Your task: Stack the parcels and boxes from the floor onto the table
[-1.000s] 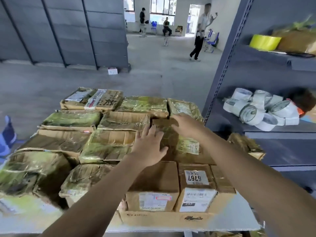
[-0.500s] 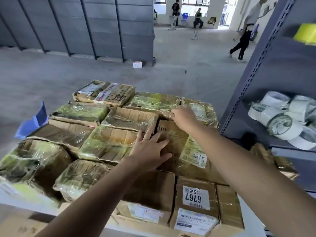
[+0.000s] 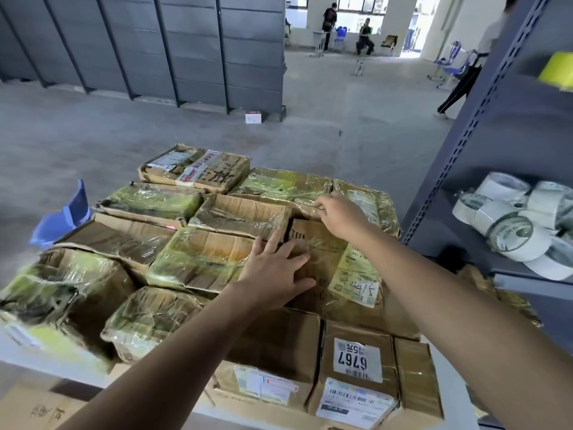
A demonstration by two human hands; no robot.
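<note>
Head-cam view looking down over a counter (image 3: 46, 372) packed w/ tape-wrapped parcels and cardboard boxes, which fill the centre and lower frame.

My left grip (image 3: 276, 274), centre of frame, lies flat on a brown carton (image 3: 325, 259) w/ a pale green label (image 3: 356, 280). Its fingers are straight and spread, pressing down. My right grip (image 3: 341, 217), just above and right of centre, sits at the carton's far edge w/ fingers curled. I can't tell if it pinches the carton or the shiny wrap of the parcel (image 3: 285, 184) behind it. The carton sits among the others, just beyond the box marked 6767 (image 3: 356, 364).

Vs. a sec ago, both grips are on the same spots and the carton hasn't shifted in its slot. Only the view has swung, showing more floor and the back room. I read that as the carton being seated, so this one is approx done.

Next step, as I judge it: let go and fetch another. A cardboard box (image 3: 37, 411) shows on the floor in the lower left corner, below the counter edge.

At the right of frame is a grey shelf w/ tape rolls (image 3: 508, 231).
</note>
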